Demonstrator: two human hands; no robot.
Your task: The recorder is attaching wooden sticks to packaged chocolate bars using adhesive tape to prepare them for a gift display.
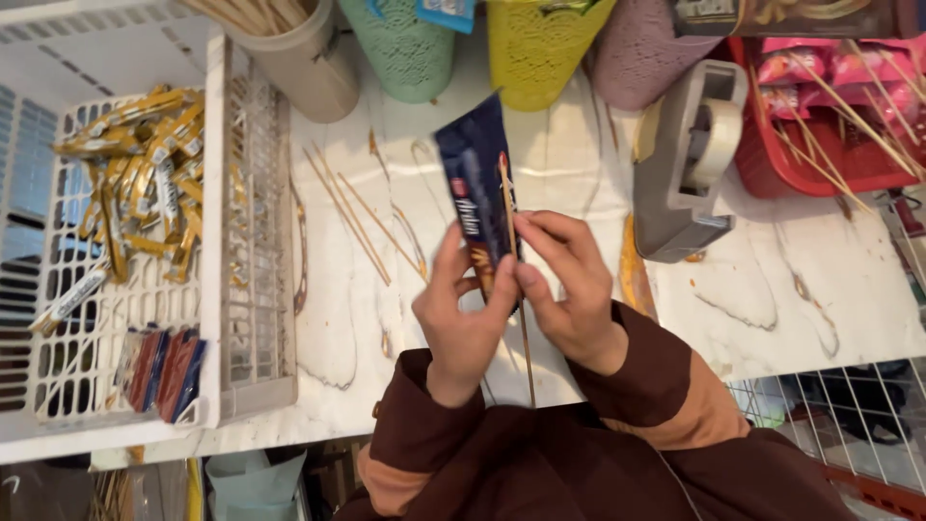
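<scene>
Head camera is looking straight down at a marble-patterned table (849, 289), and both hands are working together over its near edge. Left hand (463, 314) is cupping a dark blue snack packet (477, 188) from below, thumb and fingers pinching its lower end, seemingly so that the packet is standing tilted and steady. Right hand (569, 285) is pinching a thin wooden skewer (513, 270) flat against the packet's face, apparently to keep the two aligned; the skewer's lower end is trailing down past the wrists toward the brown sleeves. Just right of the packet, a grey tape dispenser (685, 164) is sitting within reach, and beyond it a red basket (830, 164) is holding pink packets and more sticks. Left of the packet, loose skewers (352, 217) are lying on the marble, and further left a white plastic basket (217, 241) is holding gold sachets. How the skewer is fixed to the packet is hidden by the fingers, and the cups along the top edge are being cut off by the frame.
</scene>
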